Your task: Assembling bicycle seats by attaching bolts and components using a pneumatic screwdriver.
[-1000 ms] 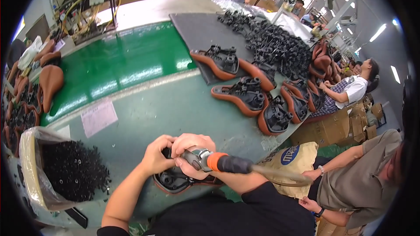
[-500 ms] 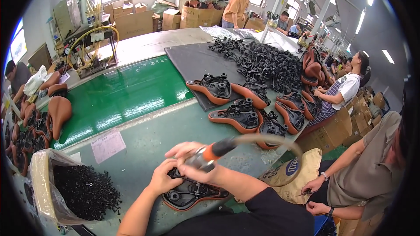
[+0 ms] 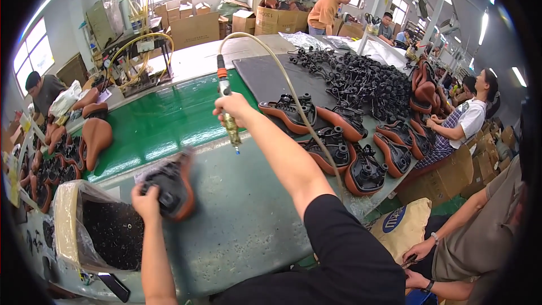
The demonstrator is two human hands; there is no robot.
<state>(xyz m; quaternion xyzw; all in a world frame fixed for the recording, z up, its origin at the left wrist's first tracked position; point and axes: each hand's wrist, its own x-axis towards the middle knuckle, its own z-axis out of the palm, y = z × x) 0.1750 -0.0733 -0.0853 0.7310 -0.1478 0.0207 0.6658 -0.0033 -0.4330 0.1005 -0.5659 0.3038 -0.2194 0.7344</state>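
Observation:
My left hand (image 3: pixel 145 202) grips a brown bicycle saddle (image 3: pixel 179 195) by its black underside. The saddle is held on its side, blurred by motion, beside an open bin (image 3: pixel 65 223) of small black screws (image 3: pixel 113 234). Above the far edge of the green-grey table, my right hand (image 3: pixel 234 107) is wrapped round a pneumatic screwdriver (image 3: pixel 230 127). Its bit points down, apart from the saddle, and a pale air hose (image 3: pixel 282 70) loops from its orange-collared top to the right. Several upturned saddles (image 3: pixel 364 172) with black fittings lie to the right of my right arm.
A shiny green conveyor belt (image 3: pixel 169 116) runs behind the table. More saddles (image 3: pixel 97 135) are heaped at the left. Black metal clamps (image 3: pixel 361 79) form a big pile at the back right. A phone (image 3: pixel 114 287) lies near the bin. A co-worker's hands (image 3: pixel 415 265) are close at the right.
The saddle has been lifted off the table and carried left by my left hand. My right hand has raised the screwdriver up and away from it. The view has turned slightly.

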